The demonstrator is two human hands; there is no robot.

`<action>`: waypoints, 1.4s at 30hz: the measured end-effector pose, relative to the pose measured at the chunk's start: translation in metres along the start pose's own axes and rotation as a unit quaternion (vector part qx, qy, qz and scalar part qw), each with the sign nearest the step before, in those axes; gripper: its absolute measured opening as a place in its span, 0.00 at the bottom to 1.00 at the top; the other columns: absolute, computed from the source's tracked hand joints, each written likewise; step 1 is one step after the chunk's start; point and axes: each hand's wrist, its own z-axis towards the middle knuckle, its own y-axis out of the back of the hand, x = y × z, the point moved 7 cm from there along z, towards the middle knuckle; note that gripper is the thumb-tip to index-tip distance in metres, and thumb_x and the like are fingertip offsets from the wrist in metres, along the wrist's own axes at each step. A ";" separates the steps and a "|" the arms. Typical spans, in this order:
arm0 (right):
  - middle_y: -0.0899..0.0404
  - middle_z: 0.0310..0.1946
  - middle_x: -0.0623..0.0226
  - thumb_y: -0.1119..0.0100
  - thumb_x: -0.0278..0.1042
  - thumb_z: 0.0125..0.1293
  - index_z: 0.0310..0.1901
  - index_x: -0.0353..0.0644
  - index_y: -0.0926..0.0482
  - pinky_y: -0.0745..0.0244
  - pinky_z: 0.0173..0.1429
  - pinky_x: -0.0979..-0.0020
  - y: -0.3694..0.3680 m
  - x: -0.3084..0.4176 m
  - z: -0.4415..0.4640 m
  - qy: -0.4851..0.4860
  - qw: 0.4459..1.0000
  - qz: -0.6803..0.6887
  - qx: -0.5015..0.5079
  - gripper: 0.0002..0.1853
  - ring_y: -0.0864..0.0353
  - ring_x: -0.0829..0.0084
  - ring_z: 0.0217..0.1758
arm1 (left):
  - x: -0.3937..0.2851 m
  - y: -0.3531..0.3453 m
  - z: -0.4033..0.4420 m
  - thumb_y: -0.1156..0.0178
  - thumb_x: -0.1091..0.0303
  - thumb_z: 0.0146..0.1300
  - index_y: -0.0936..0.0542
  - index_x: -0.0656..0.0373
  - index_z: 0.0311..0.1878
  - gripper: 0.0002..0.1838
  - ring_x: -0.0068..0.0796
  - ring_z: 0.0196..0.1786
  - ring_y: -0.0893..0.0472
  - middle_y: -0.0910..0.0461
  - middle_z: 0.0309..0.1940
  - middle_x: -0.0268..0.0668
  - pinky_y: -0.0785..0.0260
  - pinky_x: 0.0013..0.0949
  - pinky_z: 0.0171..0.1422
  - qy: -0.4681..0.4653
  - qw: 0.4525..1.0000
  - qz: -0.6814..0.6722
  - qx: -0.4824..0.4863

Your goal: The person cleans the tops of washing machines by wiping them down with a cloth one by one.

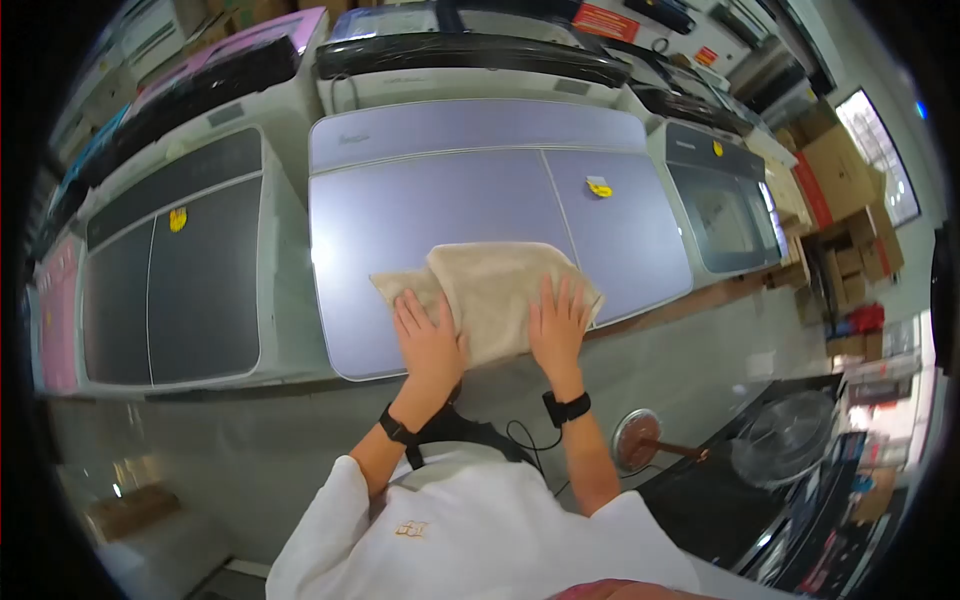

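A beige cloth [490, 290] lies partly folded over the front edge of a lavender washing machine lid [430, 200]. My left hand [428, 335] rests flat on the cloth's left part, fingers stretched out. On its right part lies my right hand [558, 325], also flat with the fingers a little apart. Both palms face down. A yellow sticker [599, 188] is on the lid's right panel, beyond the cloth.
A dark-lidded washing machine [205, 280] stands at the left, another one [720, 205] at the right. More appliances line the back. Cardboard boxes [845, 170] are stacked at the far right. A standing fan [785, 440] is behind me on the right.
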 end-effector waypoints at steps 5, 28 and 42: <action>0.43 0.84 0.48 0.43 0.46 0.77 0.82 0.61 0.33 0.52 0.83 0.30 0.000 0.006 -0.011 0.011 0.999 0.003 0.043 0.33 0.48 0.34 0.85 | 0.003 0.003 -0.049 0.29 0.46 0.65 0.35 0.54 0.84 0.48 0.77 0.83 0.46 0.48 0.80 0.76 0.51 0.68 0.85 0.005 1.000 -0.024 0.019; 0.14 0.55 0.58 0.39 0.25 0.68 0.52 0.40 0.15 0.31 0.74 0.50 0.043 -0.142 -0.014 0.117 0.947 0.263 -0.144 0.12 0.20 0.52 0.69 | -0.230 -0.075 -0.020 0.24 0.44 0.57 0.28 0.67 0.73 0.48 0.84 0.79 0.44 0.40 0.75 0.78 0.55 0.71 0.85 -0.122 0.992 0.016 -0.031; 0.15 0.59 0.54 0.41 0.23 0.67 0.55 0.41 0.17 0.32 0.79 0.43 0.035 -0.296 0.018 0.067 0.957 0.243 -0.143 0.16 0.19 0.52 0.68 | -0.379 -0.095 0.057 0.23 0.32 0.51 0.21 0.54 0.71 0.50 0.89 0.80 0.49 0.41 0.77 0.75 0.52 0.78 0.81 -0.164 0.986 -0.034 0.025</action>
